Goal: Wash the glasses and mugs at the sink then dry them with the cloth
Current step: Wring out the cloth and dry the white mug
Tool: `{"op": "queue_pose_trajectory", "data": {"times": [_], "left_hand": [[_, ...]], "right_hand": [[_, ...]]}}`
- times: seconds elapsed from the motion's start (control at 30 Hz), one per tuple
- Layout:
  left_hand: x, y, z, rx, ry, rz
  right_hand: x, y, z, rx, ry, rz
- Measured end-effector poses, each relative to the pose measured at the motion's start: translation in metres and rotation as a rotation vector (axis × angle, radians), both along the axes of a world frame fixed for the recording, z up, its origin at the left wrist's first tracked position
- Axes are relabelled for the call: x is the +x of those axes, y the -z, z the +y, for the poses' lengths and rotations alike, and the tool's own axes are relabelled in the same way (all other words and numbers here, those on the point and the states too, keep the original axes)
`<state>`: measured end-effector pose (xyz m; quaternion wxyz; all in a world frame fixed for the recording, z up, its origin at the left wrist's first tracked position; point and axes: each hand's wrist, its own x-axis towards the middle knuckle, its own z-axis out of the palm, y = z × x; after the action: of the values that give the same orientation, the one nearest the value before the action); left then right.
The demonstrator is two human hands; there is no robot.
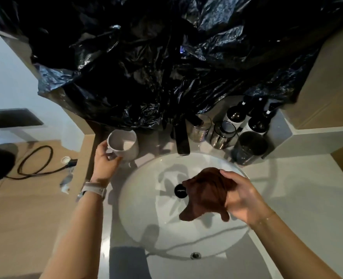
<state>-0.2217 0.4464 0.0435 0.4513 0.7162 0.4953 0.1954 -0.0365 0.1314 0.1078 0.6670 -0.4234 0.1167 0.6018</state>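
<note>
Brown cloth bunched in right hand; left hand grips mug.

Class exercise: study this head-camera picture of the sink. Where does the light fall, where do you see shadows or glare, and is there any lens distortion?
Head view: light falls brightest on the white sink; the hands and brown cloth cast several overlapping shadows into the basin; the black plastic sheet is dark, with small glare patches on its creases; the wide-angle lens bends the counter and wall edges toward the corners; the mug looks slightly soft.
</note>
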Motion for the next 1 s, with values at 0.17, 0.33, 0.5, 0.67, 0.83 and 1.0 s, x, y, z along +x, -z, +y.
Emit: {"op": "queue_pose_trajectory", "data": {"times": [0.17,0.33,0.5,0.67,0.83,1.0], "left_hand": [[-0.019,0.016,0.013,0.032,0.099,0.043],[-0.025,0.019,-0.01,-0.194,0.106,-0.222],[-0.025,0.004,-0.044,-0.287,0.019,-0.462],[-0.023,-0.021,-0.081,-0.322,0.163,-0.486],[-0.006,-0.032,-0.132,-0.28,0.296,-0.278],[0.02,-0.044,-0.183,-0.285,0.419,-0.213]], "right_hand": [[-0.002,0.01,0.007,-0.015,0.008,-0.134],[-0.004,0.012,0.017,0.086,-0.077,-0.19],[-0.004,0.011,0.014,0.254,0.025,-0.111],[-0.007,-0.004,-0.002,0.1,-0.136,-0.484],[-0.003,-0.026,-0.024,0.101,-0.504,-0.938],[0.0,-0.039,-0.038,-0.024,-0.819,-1.376]]}}
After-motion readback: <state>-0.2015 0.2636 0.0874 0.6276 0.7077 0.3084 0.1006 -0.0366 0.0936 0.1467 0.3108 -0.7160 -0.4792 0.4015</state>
